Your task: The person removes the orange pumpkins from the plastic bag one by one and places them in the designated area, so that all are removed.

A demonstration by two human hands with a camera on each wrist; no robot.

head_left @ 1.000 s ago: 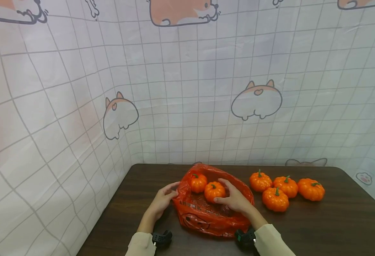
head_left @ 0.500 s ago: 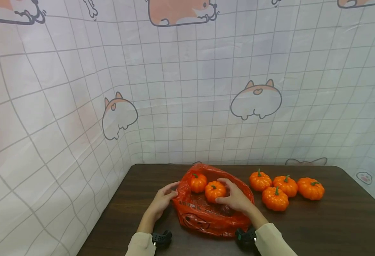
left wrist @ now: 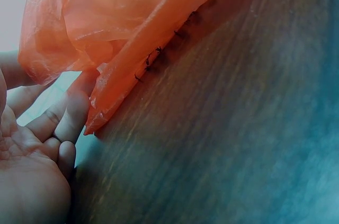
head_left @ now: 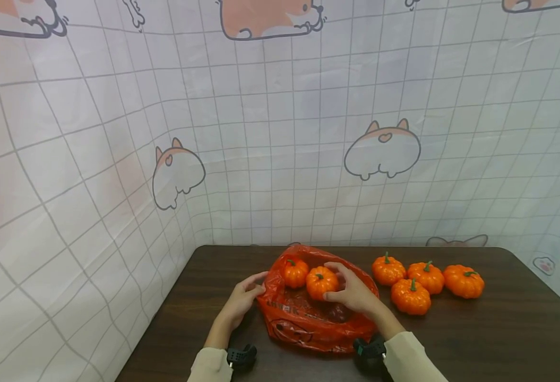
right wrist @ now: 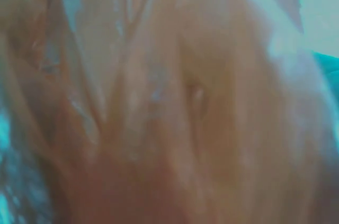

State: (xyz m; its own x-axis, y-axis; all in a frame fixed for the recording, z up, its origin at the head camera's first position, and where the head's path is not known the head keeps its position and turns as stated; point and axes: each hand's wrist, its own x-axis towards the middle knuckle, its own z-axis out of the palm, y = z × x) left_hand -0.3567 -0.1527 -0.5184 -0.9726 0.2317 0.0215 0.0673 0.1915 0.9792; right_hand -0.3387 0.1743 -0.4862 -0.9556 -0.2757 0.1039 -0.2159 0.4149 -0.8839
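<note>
A red plastic bag [head_left: 308,329] lies with its wide mouth facing up and toward me on the table. My left hand [head_left: 239,298] pinches the bag's left edge; in the left wrist view, curled fingers [left wrist: 70,118] meet the thin orange-looking film [left wrist: 122,17]. Inside the bag mouth, my right hand [head_left: 353,292] grips a small orange pumpkin [head_left: 321,283] from its right side, thumb in front and fingers behind. Another small pumpkin [head_left: 295,272] sits in the bag just left of it. Blurred film [right wrist: 159,102] fills most of the right wrist view, hiding the right hand.
Several orange pumpkins with green stems, one of them the front pumpkin [head_left: 411,297], stand grouped right of the bag. The dark wooden table [head_left: 509,329] ends at a gridded, dog-patterned cloth [head_left: 280,159] at the back and left.
My right hand and the pumpkin it grips have risen slightly within the bag mouth. The left hand stays at the bag's edge, and the pumpkins on the right have not moved.
</note>
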